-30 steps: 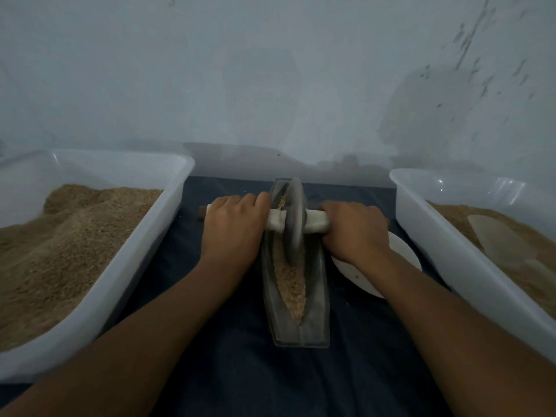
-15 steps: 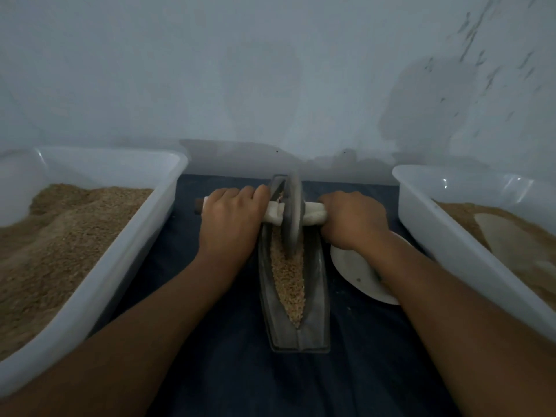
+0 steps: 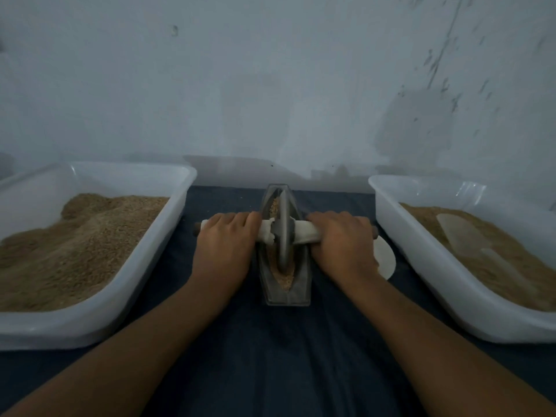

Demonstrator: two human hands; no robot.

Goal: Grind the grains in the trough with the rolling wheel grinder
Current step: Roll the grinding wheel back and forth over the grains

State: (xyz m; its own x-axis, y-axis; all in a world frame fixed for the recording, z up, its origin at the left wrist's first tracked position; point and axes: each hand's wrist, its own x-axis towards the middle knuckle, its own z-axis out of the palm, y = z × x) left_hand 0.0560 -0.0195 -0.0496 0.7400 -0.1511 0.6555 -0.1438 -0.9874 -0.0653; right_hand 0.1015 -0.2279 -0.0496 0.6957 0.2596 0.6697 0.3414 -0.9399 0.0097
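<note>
A grey boat-shaped trough [image 3: 296,291] lies lengthwise on the dark cloth in the middle. Brown grains [image 3: 284,281] fill its channel. The grey grinding wheel [image 3: 284,233] stands upright in the channel, near the trough's middle. A cloth-wrapped axle handle [image 3: 302,234] runs through the wheel. My left hand [image 3: 224,246] grips the axle left of the wheel. My right hand [image 3: 343,243] grips it right of the wheel. Both hands' fingers curl over the handle.
A white plastic tub [image 3: 129,284] heaped with brown grain sits at the left. Another white tub [image 3: 421,272] with grain and a pale scoop [image 3: 463,239] sits at the right. A white plate [image 3: 385,258] lies between the trough and the right tub. A pale wall stands close behind.
The wheel has rolled back toward me along the trough, from the far end to the middle, and both hands came with it. More grain shows at the far end.
</note>
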